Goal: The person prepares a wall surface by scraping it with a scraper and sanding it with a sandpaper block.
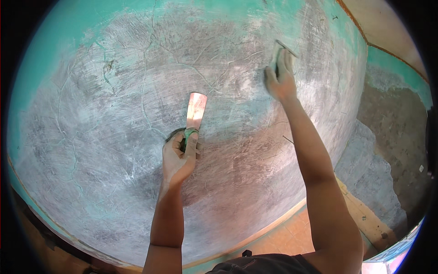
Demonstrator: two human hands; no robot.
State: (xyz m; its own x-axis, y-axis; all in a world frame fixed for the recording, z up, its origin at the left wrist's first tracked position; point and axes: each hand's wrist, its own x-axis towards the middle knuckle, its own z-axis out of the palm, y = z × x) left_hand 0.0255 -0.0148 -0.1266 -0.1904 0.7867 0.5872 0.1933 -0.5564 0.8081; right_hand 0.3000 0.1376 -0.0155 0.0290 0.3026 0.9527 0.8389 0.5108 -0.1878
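Note:
My left hand [179, 153] is closed around the green handle of a putty knife [196, 109], whose wide metal blade points up and catches the light. A dark rounded edge shows behind the fingers, and I cannot make out what it is. Farther up and to the right, my right hand [283, 80] presses a flat, pale piece with a dark top edge [286, 48] to the wall, fingers lying over it. Both hands are in front of a wall [105, 150] with patchy grey-white filler over green paint and raised crack lines running through it.
One nail [288, 139] sticks out beside my right forearm, another [335, 18] near the top right. At the right, a wall corner meets a second wall [388, 123] with bare brown and grey patches. Orange floor tiles [287, 235] lie below.

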